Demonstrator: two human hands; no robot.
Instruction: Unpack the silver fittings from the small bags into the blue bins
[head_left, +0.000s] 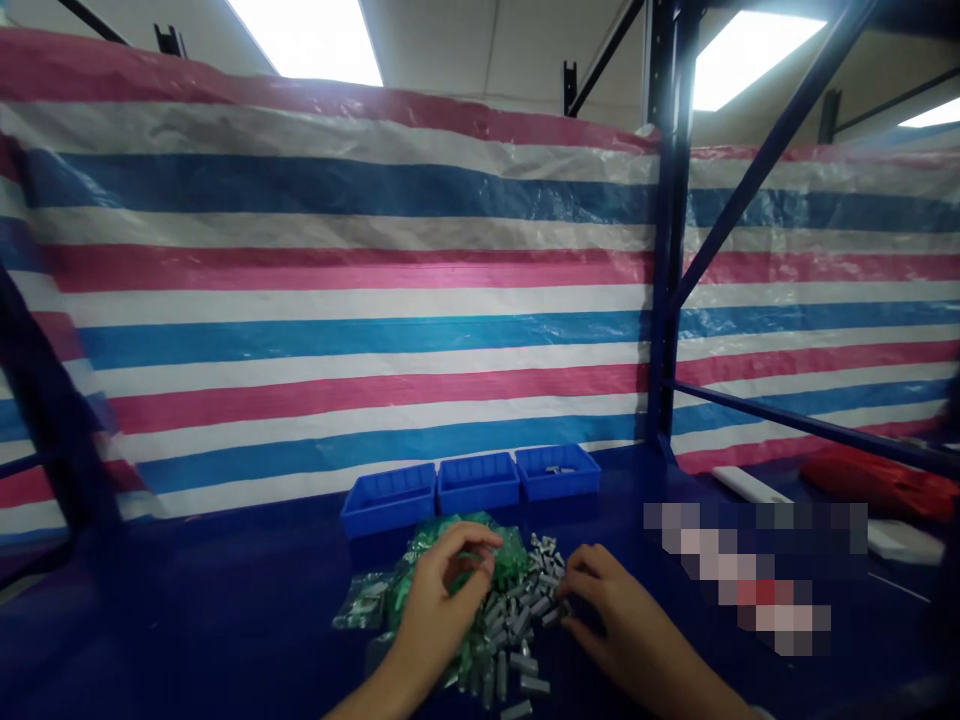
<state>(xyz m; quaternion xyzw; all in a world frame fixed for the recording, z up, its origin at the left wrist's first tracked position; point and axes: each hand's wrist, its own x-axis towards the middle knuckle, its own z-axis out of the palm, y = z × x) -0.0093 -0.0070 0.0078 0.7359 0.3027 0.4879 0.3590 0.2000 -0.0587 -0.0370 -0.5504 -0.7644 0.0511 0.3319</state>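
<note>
A heap of small silvery metal parts [517, 620] lies on the dark blue work surface [225, 620], mixed with crumpled green transparent plastic bags [450, 535]. My left hand [442, 590] rests on the green plastic with its fingers curled into it. My right hand [600, 590] sits at the right edge of the heap, fingers bent and pinching among the metal parts; what they hold is too small to make out.
Three blue plastic bins [472, 482] stand in a row behind the heap; the right one holds a few small parts. A striped red, white and blue tarp [337, 300] hangs behind. A blue rack upright [664, 280] stands at right, with red and white items beyond.
</note>
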